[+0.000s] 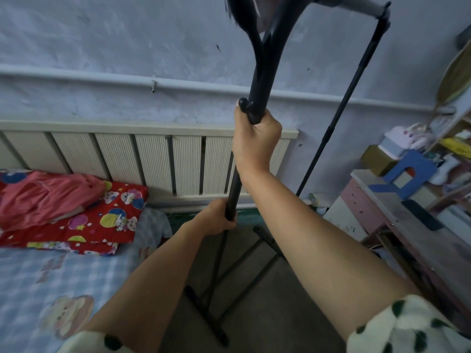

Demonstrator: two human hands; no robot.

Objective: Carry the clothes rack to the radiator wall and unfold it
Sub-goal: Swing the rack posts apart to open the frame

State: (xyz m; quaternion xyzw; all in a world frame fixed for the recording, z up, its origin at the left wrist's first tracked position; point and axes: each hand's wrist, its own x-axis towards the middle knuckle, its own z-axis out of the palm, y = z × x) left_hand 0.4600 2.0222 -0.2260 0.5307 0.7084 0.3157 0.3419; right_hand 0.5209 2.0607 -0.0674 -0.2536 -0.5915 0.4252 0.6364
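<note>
The black metal clothes rack (257, 72) stands upright in front of me, its near pole rising from a foot bar on the floor to a forked top. A second thin pole (339, 110) slants up to a grey top bar at the upper right. My right hand (254, 141) is wrapped around the near pole just below a small knob. My left hand (219, 217) grips the same pole lower down. The cream ribbed radiator (153, 159) runs along the pale wall right behind the rack.
A bed with a blue checked sheet (63, 281), red patterned pillows and pink cloth (46, 194) fills the left. A pink-and-white desk (387, 212) with a blue stool and cluttered shelves stands at the right. A narrow strip of floor lies between them.
</note>
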